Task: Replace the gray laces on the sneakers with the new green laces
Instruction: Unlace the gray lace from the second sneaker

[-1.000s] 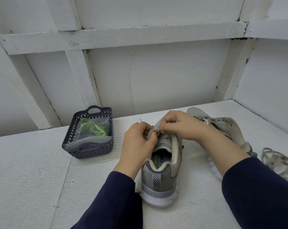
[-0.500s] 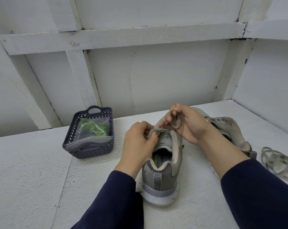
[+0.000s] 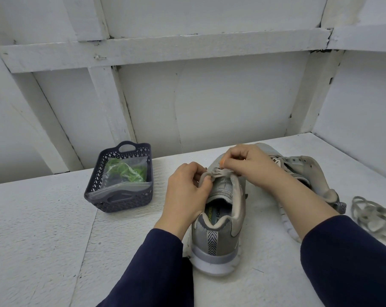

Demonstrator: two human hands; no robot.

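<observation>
Both hands pinch the gray lace [image 3: 219, 172] at the top eyelets of the near sneaker [image 3: 218, 235]: left hand [image 3: 187, 191] on its left, right hand [image 3: 252, 165] just beyond; toe points away, heel nearest.

1 head-worn wide-angle view looks forward and down, close over the white table [image 3: 43, 229], facing the wall [image 3: 209, 107].

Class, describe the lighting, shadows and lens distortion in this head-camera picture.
Head view: soft, even light with no harsh glare; only faint shadows beside the basket and near sneaker; the wide-angle lens splays the wall posts outward toward the top.
</observation>
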